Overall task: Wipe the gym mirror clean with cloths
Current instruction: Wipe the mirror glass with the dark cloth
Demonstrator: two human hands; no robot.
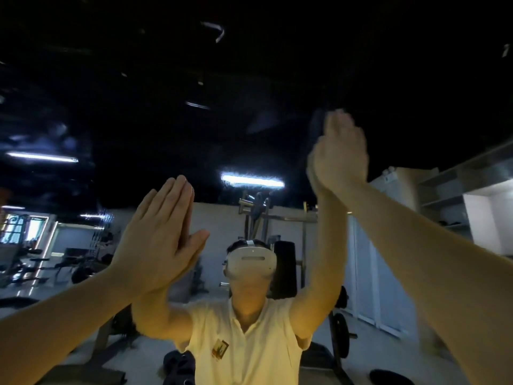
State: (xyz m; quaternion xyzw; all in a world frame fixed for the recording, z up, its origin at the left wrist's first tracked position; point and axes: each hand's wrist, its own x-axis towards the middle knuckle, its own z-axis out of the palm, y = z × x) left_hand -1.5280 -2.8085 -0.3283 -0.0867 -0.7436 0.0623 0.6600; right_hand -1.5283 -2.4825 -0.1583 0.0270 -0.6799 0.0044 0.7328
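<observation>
The view is dim overall; the upper half is near black. Light comes from ceiling tube lights (252,181) (seen reflected in the mirror (116,79)), each ringed with glare. The right hand (341,155) is smeared by motion blur; the left hand (156,245) is sharper. Wide-angle distortion stretches both forearms (433,276) toward the lower corners.

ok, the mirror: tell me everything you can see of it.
The mirror fills the view; no frame or edge shows. It looks like flat, glossy glass standing upright before the person. It reflects a dark ceiling, tube lights, gym machines and the headset. Hazy patches show at its upper left. The left hand lies flat on it, fingers straight, meeting its reflection. The right hand, blurred, presses it higher up.
</observation>
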